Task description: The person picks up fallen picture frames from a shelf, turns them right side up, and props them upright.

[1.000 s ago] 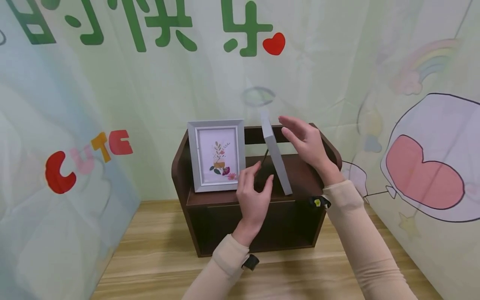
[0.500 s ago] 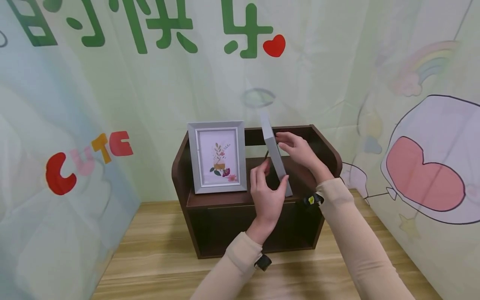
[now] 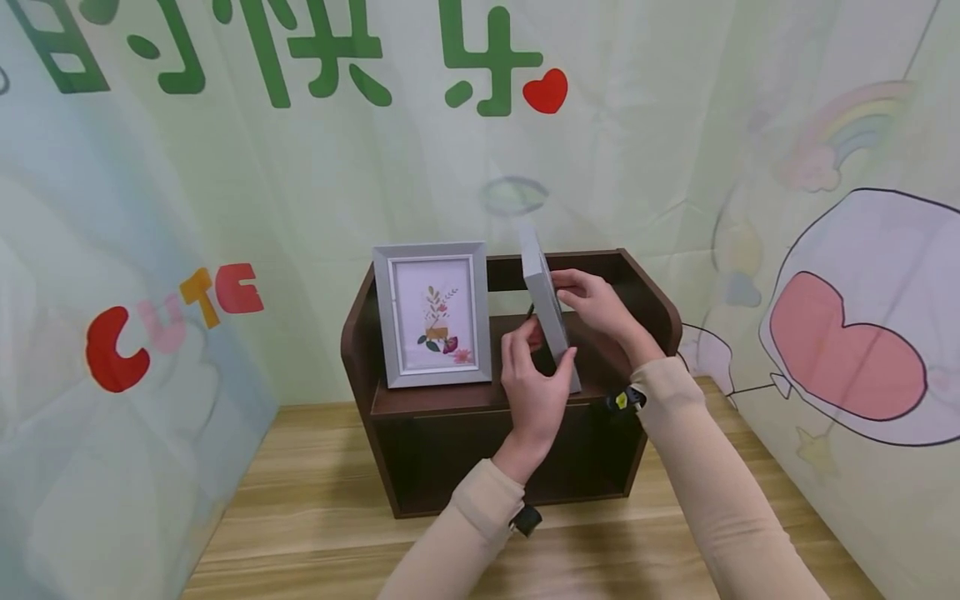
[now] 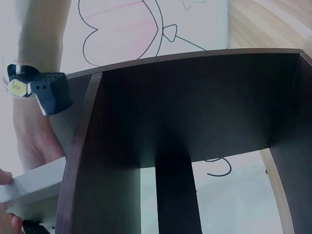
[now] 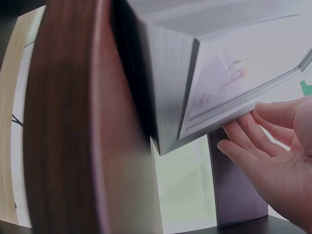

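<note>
A grey picture frame (image 3: pixel 546 304) stands edge-on at the right of the dark brown wooden shelf (image 3: pixel 435 402), tilted, its picture side to the right. My left hand (image 3: pixel 535 398) grips the near edge low down, thumb on one side, fingers on the stand side. In the left wrist view, its thumb and fingers sit around the frame's corner. My right hand (image 3: pixel 600 308) holds the far edge with thumb and fingertips; the right wrist view shows these fingers (image 5: pixel 248 136) at the rim below the glazed picture. Part of a dark support leg shows behind the frame.
A second grey picture frame (image 3: pixel 381 321) with a floral print stands upright at the shelf's left, facing forward. Raised side panels (image 3: pixel 656 304) bound the shelf, with a back rail behind. Below is a dark compartment (image 3: pixel 450 462); the unit sits on a wood-grain table (image 3: pixel 300 500).
Both hands have closed in on the tilted frame, the left moving right and the right moving left and down. Since half a second ago, the frame has turned slightly.
</note>
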A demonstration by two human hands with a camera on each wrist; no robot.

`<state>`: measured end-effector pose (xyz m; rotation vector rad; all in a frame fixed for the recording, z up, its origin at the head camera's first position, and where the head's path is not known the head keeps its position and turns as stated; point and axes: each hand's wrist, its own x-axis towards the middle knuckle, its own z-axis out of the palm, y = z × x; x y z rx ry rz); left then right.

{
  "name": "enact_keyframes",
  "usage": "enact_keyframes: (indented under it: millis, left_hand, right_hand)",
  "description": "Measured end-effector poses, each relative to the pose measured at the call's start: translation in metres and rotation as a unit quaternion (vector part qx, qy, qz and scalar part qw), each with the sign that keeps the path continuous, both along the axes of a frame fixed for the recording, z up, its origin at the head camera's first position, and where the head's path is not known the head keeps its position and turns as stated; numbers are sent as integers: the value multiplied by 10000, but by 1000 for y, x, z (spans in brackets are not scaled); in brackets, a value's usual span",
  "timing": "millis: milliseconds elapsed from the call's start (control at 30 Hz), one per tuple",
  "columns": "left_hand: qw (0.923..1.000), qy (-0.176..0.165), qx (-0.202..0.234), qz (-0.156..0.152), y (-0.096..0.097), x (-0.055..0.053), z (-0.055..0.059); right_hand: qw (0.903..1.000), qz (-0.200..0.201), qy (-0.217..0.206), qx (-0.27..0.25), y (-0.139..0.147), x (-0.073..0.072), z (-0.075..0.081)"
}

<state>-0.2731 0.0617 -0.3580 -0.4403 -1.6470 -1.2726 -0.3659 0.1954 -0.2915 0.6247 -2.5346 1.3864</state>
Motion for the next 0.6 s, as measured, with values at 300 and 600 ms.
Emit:
enact_keyframes:
  millis: [300,600]
  left_hand:
    - [9998,-43,186,-6,-10,-3,3]
    - [9998,-175,90,-100,-20,-6,2]
  right_hand:
    - [9981,-608,74,5,7,9,0]
    - [9956,-924,135,-74,12,14,-3]
